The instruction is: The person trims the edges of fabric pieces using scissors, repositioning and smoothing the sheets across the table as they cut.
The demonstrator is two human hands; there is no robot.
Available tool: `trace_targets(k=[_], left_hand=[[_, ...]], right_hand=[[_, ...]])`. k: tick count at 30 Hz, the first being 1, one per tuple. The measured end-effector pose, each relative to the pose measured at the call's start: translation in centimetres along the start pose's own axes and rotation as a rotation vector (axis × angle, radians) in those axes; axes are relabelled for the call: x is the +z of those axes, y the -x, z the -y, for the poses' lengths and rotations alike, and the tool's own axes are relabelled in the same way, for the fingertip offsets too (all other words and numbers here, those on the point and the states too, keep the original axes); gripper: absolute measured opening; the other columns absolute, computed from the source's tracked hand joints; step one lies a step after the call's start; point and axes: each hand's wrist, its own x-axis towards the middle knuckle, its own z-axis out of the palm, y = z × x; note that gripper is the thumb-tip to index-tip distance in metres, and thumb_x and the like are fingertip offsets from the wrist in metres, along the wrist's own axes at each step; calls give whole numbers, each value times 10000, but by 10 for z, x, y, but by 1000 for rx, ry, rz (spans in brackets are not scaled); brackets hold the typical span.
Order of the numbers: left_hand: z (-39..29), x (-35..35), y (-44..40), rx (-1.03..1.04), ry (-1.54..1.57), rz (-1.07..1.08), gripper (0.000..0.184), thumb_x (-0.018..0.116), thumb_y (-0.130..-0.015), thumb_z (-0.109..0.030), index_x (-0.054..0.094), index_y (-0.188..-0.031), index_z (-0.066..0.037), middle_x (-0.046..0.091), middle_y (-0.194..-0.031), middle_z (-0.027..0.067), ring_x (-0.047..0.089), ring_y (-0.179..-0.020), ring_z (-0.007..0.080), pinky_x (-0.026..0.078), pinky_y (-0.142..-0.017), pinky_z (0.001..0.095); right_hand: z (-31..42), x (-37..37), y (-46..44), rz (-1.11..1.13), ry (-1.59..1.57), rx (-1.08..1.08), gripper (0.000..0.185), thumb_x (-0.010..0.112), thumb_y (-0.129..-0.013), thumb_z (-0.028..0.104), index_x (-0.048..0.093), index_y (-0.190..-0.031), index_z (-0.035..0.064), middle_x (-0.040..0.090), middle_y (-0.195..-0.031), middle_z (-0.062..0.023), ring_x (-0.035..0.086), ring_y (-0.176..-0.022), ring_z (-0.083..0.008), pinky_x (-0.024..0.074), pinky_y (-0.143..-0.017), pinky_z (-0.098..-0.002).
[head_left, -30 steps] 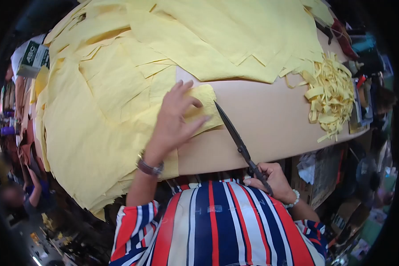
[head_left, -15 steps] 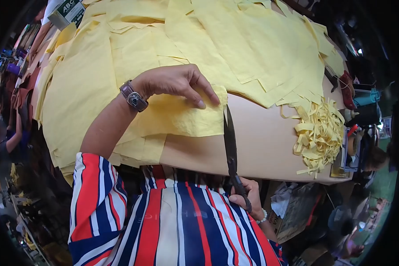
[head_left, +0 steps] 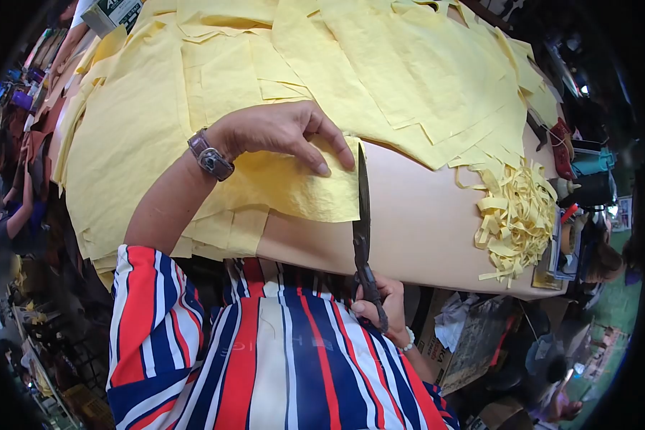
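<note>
My left hand (head_left: 287, 136), with a watch on its wrist, pinches the upper right part of a yellow sheet (head_left: 294, 190) between thumb and fingers. The sheet's right edge hangs over the tan table top. My right hand (head_left: 385, 304), wearing a beaded bracelet, is wrapped round the handles of long black scissors (head_left: 362, 222). Their blades point away from me and lie along the right edge of the held sheet, up to its corner. Whether the blades are fully closed cannot be made out.
Large yellow sheets (head_left: 408, 68) overlap across the table (head_left: 423, 222). A heap of thin yellow strips (head_left: 516, 218) lies at the right. A box (head_left: 112, 14) stands at the far left. Another person's arm (head_left: 25, 193) shows at the left edge. Tools and a red item (head_left: 562, 148) are at the right.
My left hand has gone from spread over the sheet to pinching and lifting it. The scissors have swung upright and moved left to its edge. The view has shifted.
</note>
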Motion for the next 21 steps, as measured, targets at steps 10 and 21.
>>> trace_targets(k=[10, 21], left_hand=[[0, 0, 4, 0, -3, -7, 312, 656, -724, -10, 613, -1031, 24, 645, -987, 74, 588, -761, 73, 495, -641, 199], [-3, 0, 6, -15, -16, -16, 309, 657, -719, -11, 620, -1024, 17, 651, -965, 63, 582, -696, 56, 482, -609, 181]], right_hand=[[-2, 4, -2, 2, -8, 24, 290, 753, -687, 214, 528, -702, 32, 461, -594, 46, 402, -535, -35, 300, -486, -185], [-5, 6, -3, -19, 24, 19, 246, 743, -718, 145, 530, -674, 30, 471, -560, 42, 407, -512, -29, 313, -463, -188]])
